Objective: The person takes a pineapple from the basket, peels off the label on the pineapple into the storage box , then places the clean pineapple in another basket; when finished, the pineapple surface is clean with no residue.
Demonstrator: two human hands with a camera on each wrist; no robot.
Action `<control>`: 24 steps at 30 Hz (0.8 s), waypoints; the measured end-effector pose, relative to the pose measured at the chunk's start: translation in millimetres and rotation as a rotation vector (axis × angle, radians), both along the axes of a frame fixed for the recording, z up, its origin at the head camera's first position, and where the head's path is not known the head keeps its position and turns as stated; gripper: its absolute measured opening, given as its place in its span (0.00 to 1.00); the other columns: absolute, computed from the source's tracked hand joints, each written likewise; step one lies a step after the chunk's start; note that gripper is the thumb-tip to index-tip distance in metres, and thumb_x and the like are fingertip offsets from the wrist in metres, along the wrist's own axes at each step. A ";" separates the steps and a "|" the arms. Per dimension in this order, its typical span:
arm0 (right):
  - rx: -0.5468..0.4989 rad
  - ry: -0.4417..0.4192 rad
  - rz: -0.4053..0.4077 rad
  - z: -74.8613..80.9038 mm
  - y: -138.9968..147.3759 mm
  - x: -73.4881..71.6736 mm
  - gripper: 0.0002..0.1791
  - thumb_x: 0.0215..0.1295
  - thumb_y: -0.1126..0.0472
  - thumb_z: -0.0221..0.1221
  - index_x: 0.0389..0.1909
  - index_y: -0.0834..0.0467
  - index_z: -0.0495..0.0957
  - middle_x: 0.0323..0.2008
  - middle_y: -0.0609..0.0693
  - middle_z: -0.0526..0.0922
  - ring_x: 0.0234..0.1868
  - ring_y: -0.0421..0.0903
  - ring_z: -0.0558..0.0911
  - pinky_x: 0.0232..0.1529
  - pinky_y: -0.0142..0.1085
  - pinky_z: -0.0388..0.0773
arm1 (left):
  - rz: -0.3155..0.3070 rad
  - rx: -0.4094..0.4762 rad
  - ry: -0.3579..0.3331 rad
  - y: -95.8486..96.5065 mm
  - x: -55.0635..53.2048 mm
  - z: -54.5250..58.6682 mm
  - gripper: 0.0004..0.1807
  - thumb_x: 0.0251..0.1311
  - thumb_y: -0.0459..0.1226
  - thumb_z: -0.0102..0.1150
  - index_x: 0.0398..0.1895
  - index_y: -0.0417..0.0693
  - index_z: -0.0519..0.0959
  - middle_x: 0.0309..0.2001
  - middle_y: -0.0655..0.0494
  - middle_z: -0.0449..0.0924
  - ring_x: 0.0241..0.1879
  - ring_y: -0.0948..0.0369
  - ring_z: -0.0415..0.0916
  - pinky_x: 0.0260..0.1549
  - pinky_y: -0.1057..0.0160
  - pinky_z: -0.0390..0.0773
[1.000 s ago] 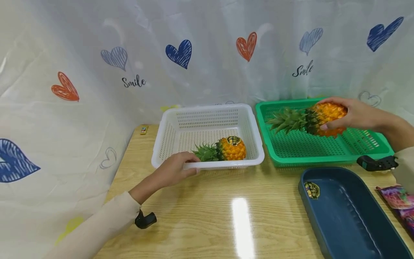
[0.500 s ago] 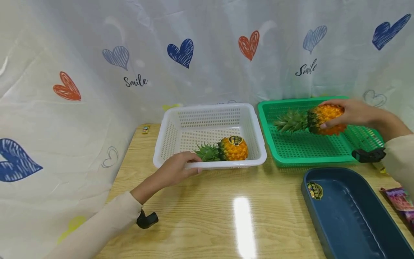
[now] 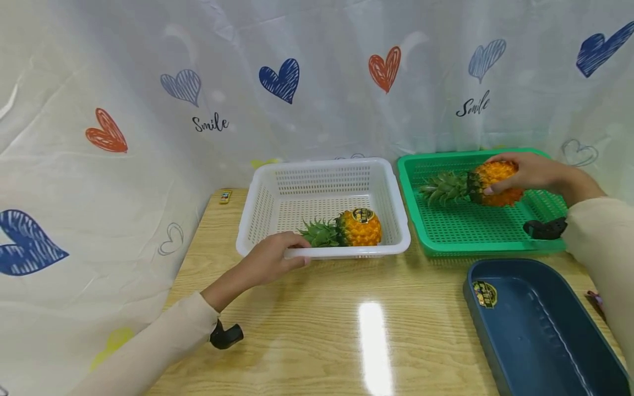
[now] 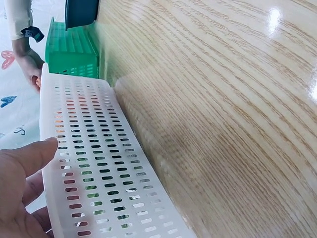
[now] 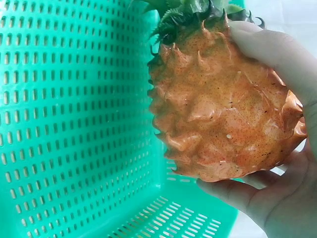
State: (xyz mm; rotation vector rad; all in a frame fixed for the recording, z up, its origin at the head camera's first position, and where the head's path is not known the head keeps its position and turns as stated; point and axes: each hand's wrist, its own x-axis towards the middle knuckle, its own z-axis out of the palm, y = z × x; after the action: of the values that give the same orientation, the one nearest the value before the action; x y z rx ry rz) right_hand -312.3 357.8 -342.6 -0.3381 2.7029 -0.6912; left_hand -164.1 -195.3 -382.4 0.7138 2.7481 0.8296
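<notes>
My right hand (image 3: 537,175) grips an orange pineapple (image 5: 223,109) round its body, with the leafy crown pointing left. That fruit is over the green basket (image 3: 495,247); whether it touches the bottom I cannot tell. My left hand (image 3: 272,257) pinches the near rim of the white basket (image 3: 346,252), thumb outside and fingers over the edge, as the left wrist view also shows with the thumb (image 4: 42,153) against the perforated wall. A second pineapple (image 3: 360,228), bearing a black and gold sticker, lies inside the white basket near its front right, crown to the left.
A dark blue tray (image 3: 535,330) with a gold sticker stands at the front right, before the green basket. A small yellow item (image 3: 225,197) lies at the table's back left corner. Behind the baskets hangs a white curtain (image 3: 327,126) with printed hearts.
The right forearm has swung inward, and the held pineapple sits slightly lower over the green basket. My left hand keeps its hold on the white rim. The view has shifted a little.
</notes>
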 end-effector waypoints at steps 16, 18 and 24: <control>0.027 -0.054 0.036 -13.7 -10.4 -14.7 0.50 0.63 0.47 0.69 0.75 0.65 0.53 0.64 0.75 0.62 0.57 0.71 0.72 0.46 0.61 0.75 | -0.001 -0.021 0.000 0.4 0.3 1.2 0.13 0.67 0.45 0.64 0.52 0.55 0.83 0.46 0.62 0.83 0.46 0.61 0.80 0.48 0.54 0.80; 0.055 -0.057 0.043 -13.2 -10.7 -15.4 0.51 0.62 0.46 0.69 0.75 0.66 0.53 0.67 0.78 0.57 0.60 0.76 0.67 0.48 0.65 0.73 | 0.000 -0.024 -0.001 0.5 0.2 1.6 0.13 0.67 0.45 0.64 0.52 0.55 0.83 0.46 0.61 0.83 0.46 0.61 0.80 0.48 0.54 0.80; 0.097 -0.058 0.050 -17.6 -7.5 -16.2 0.53 0.59 0.44 0.71 0.74 0.68 0.55 0.69 0.80 0.53 0.61 0.79 0.64 0.50 0.66 0.73 | -0.005 -0.024 -0.005 0.4 -1.7 1.1 0.13 0.67 0.46 0.63 0.52 0.55 0.83 0.46 0.62 0.83 0.46 0.62 0.80 0.48 0.54 0.80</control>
State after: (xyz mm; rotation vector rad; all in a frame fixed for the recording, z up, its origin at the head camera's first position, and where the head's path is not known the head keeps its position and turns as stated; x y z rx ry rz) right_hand -328.5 350.2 -360.2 -0.3544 2.6521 -0.5452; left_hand -165.8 -195.0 -381.3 0.7133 2.7461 0.7945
